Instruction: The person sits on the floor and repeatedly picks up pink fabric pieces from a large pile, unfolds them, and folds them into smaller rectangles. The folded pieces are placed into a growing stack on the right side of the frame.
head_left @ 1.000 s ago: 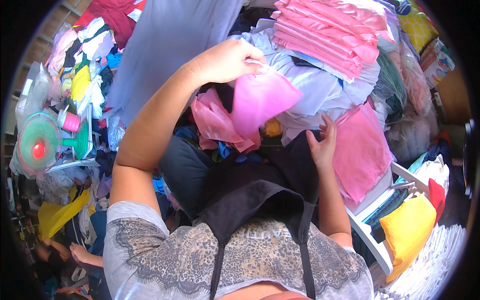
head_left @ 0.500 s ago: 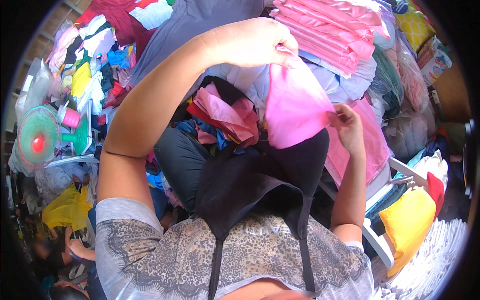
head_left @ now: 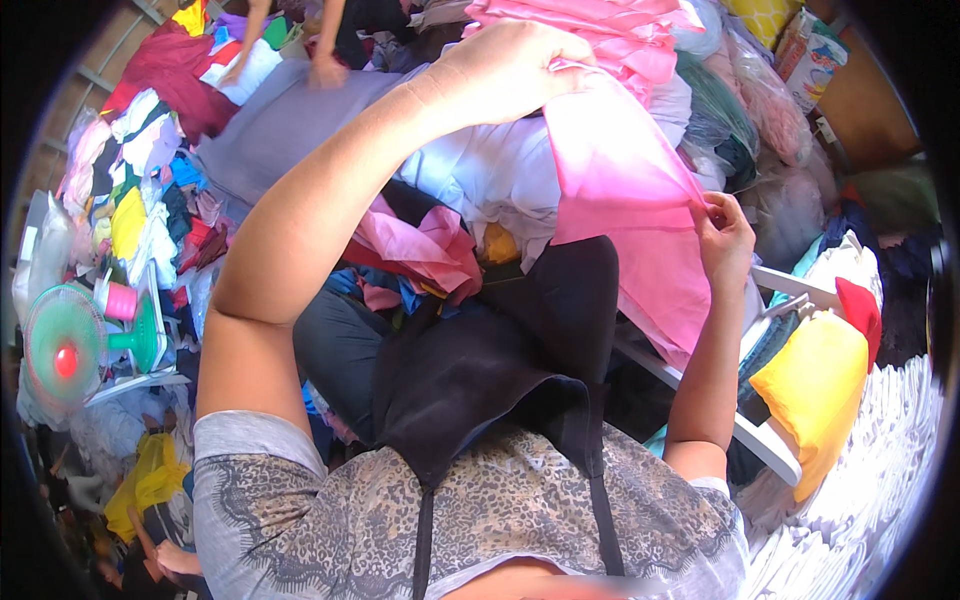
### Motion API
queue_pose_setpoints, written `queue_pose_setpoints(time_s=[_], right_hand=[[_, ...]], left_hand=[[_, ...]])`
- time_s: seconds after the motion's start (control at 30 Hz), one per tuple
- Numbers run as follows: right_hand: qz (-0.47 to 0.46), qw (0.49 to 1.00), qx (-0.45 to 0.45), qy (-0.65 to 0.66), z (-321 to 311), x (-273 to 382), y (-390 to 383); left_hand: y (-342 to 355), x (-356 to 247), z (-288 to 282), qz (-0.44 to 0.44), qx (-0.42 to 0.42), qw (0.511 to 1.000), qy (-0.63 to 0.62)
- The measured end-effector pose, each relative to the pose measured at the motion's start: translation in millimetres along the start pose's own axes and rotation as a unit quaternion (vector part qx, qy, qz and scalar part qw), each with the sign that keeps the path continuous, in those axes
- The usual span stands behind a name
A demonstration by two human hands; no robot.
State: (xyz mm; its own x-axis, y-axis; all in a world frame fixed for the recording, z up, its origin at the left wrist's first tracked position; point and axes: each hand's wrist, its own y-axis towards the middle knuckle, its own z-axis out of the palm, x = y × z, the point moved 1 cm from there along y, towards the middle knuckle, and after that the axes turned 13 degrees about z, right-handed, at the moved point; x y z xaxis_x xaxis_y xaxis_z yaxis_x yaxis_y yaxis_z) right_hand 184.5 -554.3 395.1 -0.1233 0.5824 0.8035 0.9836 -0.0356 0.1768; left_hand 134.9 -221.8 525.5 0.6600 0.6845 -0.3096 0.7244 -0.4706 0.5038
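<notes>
A pink cloth piece (head_left: 610, 135) is stretched between my two hands above my lap. My left hand (head_left: 520, 75) pinches its upper corner, arm raised and bent across the front. Lower and to the right, my right hand (head_left: 727, 235) pinches its other edge between thumb and fingers. Behind and below it, flat pink cloth (head_left: 665, 280) lies on the right; where one piece ends and the other begins is hard to tell. Crumpled pink and red cloth pieces (head_left: 425, 250) rest at my lap, beyond the black apron (head_left: 470, 360) I wear.
A stack of folded pink cloth (head_left: 600, 30) lies at the far side. Another person's hands (head_left: 327, 72) are on grey fabric (head_left: 290, 120). A green fan (head_left: 65, 350) stands left; a yellow cloth (head_left: 815, 375) hangs over a white frame (head_left: 765, 450) at right, near white cloth stacks (head_left: 850, 480).
The pink cloth is now pulled longer and tauter between my hands, and my right hand has shifted rightward. My view has shifted, bringing another person's hands in at the top left.
</notes>
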Motion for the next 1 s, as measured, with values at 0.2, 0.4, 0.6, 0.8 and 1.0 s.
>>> queue_pose_setpoints(time_s=[0.2,0.4,0.6,0.8,1.0], right_hand=[[-0.032,0.997,-0.005,-0.077,-7.4,12.7,6.7],[-0.022,0.99,-0.102,-0.096,-27.7,32.3,23.7],[-0.1,0.952,-0.263,-0.125,-77.9,37.5,6.9],[0.007,0.947,-0.317,0.048,-125.9,13.8,-46.7],[-0.025,0.899,-0.421,0.12,-151.6,1.9,-92.1]], left_hand=[[1.2,-29.9,-36.5,-0.004,0.027,0.999,-0.038],[-8.4,-39.0,-56.7,-0.047,0.05,0.998,-0.003],[-6.1,-31.2,-30.1,-0.052,-0.032,0.998,-0.033],[-2.3,-44.5,36.8,-0.022,-0.076,0.989,-0.123],[7.8,-71.2,72.4,-0.083,-0.041,0.959,-0.268]])
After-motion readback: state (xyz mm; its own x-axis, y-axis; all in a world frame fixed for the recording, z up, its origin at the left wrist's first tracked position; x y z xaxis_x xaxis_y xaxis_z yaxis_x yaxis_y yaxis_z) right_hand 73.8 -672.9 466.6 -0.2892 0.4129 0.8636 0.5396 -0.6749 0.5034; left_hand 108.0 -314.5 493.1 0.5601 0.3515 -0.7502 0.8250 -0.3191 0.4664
